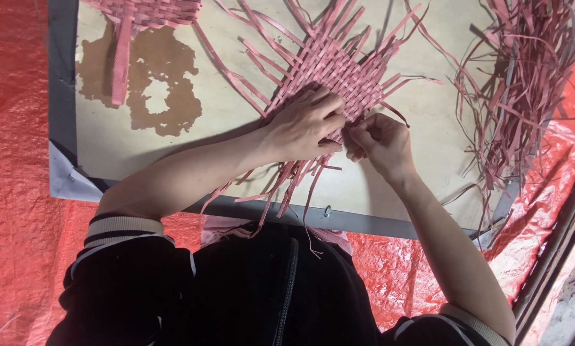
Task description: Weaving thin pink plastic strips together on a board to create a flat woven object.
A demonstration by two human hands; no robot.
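A flat mat woven of pink strips (pixel 332 64) lies on a pale wooden board (pixel 223 122), loose strip ends fanning out on every side. My left hand (pixel 303 125) rests palm down on the mat's near edge, fingers spread and pressing the weave. Beside it, my right hand (pixel 380 142) pinches a single pink strip at the mat's near corner, fingers curled around it. The two hands almost touch. Part of the weave's near edge is hidden beneath them.
A loose heap of pink strips (pixel 525 77) lies at the board's right side. Another woven pink piece (pixel 143 13) sits at the top left, near a dark stain (pixel 162 83). The board has a grey border (pixel 62 96) and rests on red tarpaulin (pixel 12 160).
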